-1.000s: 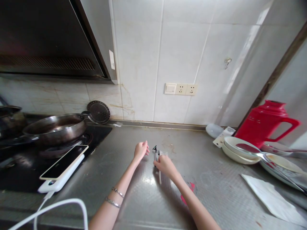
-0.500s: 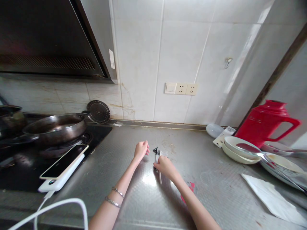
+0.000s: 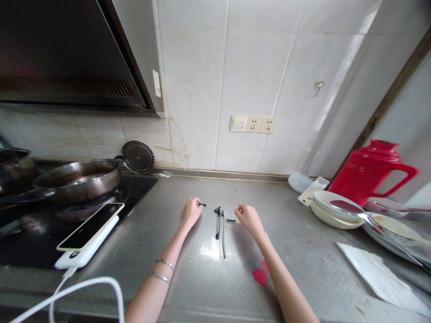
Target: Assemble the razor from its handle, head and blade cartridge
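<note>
At the centre of the frame, three slim things lay on the steel bench [image 3: 303, 278] between the person's two hands: one razor-like tool [image 3: 217, 226] with a dark T-shaped head at its upper end, one pale grey rod [image 3: 224, 244] just to its right, and one short dark bar [image 3: 230, 220] beside the rod, whether joined to it could not be told. The tool and rod ran nearly parallel, both lengthwise up the picture, an arrangement that probably kept each within reach of either hand. Left of centre, the left hand [image 3: 191, 211] pinched one small black piece [image 3: 202, 204] with its end poking out, presumably held by the fingertips because so slight a thing offered little to grip. Right of centre, the right hand [image 3: 248, 218] had its fingers curled and fingertips pressed together near the bar; anything thin between them could not be made out. Two bracelets [image 3: 165, 263] circled the left wrist. At lower left, one phone [image 3: 90, 228] rested on one white block [image 3: 69, 260], likely stacked to share a spot; at right stood one red flask [image 3: 367, 172].
</note>
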`<state>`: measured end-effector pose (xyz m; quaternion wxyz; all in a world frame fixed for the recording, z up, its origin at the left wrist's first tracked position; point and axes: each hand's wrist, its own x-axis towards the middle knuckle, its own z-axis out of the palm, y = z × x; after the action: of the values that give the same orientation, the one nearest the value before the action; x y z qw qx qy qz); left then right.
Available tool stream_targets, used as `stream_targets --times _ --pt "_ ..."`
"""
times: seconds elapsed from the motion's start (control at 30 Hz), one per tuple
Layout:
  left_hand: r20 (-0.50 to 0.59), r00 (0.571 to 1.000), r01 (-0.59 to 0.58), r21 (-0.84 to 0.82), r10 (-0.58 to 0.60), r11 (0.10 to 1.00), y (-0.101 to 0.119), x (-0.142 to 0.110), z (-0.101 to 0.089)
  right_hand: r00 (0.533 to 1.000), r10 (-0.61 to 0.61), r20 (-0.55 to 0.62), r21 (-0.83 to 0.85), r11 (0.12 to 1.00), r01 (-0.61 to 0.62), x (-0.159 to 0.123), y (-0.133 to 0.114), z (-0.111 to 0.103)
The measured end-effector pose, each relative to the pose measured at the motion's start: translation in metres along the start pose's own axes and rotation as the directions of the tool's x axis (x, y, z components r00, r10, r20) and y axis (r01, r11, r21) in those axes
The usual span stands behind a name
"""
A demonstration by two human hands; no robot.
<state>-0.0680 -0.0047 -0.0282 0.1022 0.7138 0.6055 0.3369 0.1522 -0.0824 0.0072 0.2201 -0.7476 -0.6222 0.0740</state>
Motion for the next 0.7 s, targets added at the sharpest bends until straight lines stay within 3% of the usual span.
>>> stream_targets --times 0.3,0.7 --pt "0.062 0.998 -0.027 0.165 0.017 0.986 -0.015 0.000 0.010 0.999 0.021 -0.039 0.033 0.999 -0.019 0.008 0.018 0.005" --pt "0.085 0.995 -0.075 0.284 0.053 0.956 -0.008 -0.003 0.007 0.999 0.043 -0.021 0.018 0.999 -0.043 0.007 0.019 0.005"
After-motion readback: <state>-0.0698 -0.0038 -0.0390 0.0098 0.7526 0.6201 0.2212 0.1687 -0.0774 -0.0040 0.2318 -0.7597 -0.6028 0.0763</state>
